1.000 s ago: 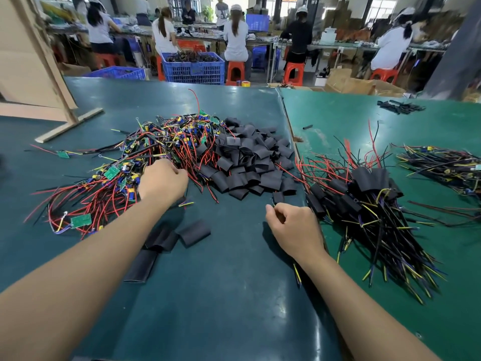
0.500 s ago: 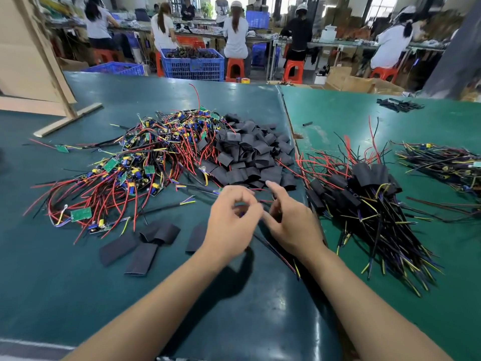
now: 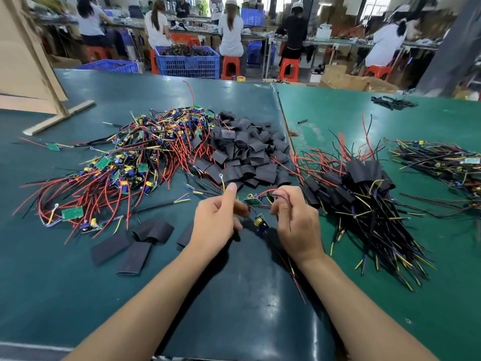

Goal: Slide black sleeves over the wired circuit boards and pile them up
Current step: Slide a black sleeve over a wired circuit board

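My left hand and my right hand are close together above the table's middle. Between them hangs a wired circuit board with red and black wires. My left hand pinches the wires near the board, thumb raised. My right hand's curled fingers grip its red and black wires. A tangle of bare wired boards lies at the left. A heap of black sleeves sits behind my hands. The pile of sleeved boards lies to the right.
Several loose flat sleeves lie on the green mat in front of the left tangle. Another wire bundle lies at far right. A wooden stand rises at far left. People sit at benches behind, beside blue crates.
My left hand left the tangle of boards and came to the middle to meet my right hand. A wired board now hangs between both hands.
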A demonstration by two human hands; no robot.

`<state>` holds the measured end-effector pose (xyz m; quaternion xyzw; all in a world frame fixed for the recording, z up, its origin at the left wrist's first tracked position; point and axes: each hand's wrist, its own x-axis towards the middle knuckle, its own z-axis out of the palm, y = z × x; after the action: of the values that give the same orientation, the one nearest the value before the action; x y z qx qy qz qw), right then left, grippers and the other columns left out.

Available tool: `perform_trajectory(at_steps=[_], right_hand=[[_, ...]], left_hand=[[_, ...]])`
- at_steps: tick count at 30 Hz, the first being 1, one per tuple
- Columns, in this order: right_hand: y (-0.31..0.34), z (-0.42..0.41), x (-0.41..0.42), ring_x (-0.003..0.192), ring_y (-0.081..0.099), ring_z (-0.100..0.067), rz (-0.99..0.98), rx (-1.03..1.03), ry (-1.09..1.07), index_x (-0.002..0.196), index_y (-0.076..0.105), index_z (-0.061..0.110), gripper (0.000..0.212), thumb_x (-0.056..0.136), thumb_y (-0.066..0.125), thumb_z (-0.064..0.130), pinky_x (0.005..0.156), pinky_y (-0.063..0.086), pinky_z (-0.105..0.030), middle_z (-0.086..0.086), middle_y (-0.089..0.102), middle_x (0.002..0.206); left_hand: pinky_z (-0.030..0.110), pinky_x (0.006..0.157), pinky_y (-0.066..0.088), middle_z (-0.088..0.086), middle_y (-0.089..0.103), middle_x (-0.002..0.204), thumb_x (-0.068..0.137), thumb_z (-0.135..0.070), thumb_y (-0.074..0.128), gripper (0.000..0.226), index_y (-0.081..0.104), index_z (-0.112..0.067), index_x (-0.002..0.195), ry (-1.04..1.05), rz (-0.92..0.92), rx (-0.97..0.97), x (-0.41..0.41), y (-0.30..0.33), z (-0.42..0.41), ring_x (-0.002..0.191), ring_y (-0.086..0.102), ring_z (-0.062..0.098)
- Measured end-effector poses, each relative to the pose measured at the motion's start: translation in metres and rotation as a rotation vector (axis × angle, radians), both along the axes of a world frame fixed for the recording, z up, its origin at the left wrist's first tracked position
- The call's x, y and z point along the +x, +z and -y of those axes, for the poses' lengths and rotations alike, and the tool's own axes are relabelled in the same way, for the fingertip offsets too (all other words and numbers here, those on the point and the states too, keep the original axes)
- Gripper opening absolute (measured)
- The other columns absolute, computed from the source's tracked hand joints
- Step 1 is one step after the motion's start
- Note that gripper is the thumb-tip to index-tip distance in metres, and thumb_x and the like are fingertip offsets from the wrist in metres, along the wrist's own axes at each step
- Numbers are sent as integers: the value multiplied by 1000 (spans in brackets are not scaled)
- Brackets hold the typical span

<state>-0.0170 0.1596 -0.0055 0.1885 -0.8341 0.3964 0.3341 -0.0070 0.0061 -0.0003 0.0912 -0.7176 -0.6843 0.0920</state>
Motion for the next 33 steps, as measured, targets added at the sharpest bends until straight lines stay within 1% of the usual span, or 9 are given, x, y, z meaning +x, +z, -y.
perform_trajectory(at_steps=[4,9,13,15,20,22,25,30,33], right_hand=[[-3,0,1,58,62,-35,-12,11,49,100,61,5,35,100,36,29,55,51,-46,-5,65,71],[-3,0,2,59,61,-35,2,26,76,95,61,5,40,101,34,34,55,51,-46,-5,66,73],[-1,-1,-1,61,57,-33,53,15,44,87,56,8,39,99,33,36,57,48,-45,-1,58,67],[0,-1,-3,61,54,-29,53,30,34,84,56,9,44,99,30,40,57,46,-42,7,50,66],[1,-2,-5,68,54,-28,88,21,11,76,57,6,51,96,32,46,64,46,-46,-2,55,74],[3,-1,-4,79,58,-23,115,55,18,98,63,11,44,93,38,47,71,49,-43,1,60,91],[4,1,-3,95,61,-19,162,169,100,132,54,14,57,92,39,51,79,48,-34,0,63,116],[2,0,-1,78,64,-32,132,162,87,126,58,15,47,92,49,44,67,49,-39,1,66,80],[2,-1,-4,68,61,-24,184,121,80,134,49,18,56,89,50,51,67,49,-39,6,64,85]], left_hand=[[22,39,40,15,72,69,93,-50,58,51,67,-5,71,-11,145,68,-11,9,-3,42,56,19],[15,41,46,7,66,63,84,-8,72,12,63,-2,81,97,307,617,-17,19,-10,48,64,10],[15,46,49,9,57,77,86,-4,66,10,58,-5,92,94,287,768,-16,23,-11,56,57,13],[20,49,50,12,58,79,86,-4,63,9,58,-7,92,110,257,702,-15,27,-10,60,55,17],[28,57,47,10,58,76,93,-4,54,10,55,-12,86,107,71,489,-11,38,-11,68,66,24],[25,54,45,8,55,75,95,-10,55,14,58,-13,82,86,35,396,-10,39,-11,62,62,21],[28,64,49,6,59,75,97,-10,57,16,65,-14,83,-51,-35,344,-8,36,-11,73,58,24],[26,67,52,-3,69,75,94,-14,63,19,77,-25,87,-184,-121,183,-4,30,-7,70,60,11],[24,60,52,0,71,87,95,-13,61,21,78,-26,98,-298,-89,259,0,29,-3,75,61,13]])
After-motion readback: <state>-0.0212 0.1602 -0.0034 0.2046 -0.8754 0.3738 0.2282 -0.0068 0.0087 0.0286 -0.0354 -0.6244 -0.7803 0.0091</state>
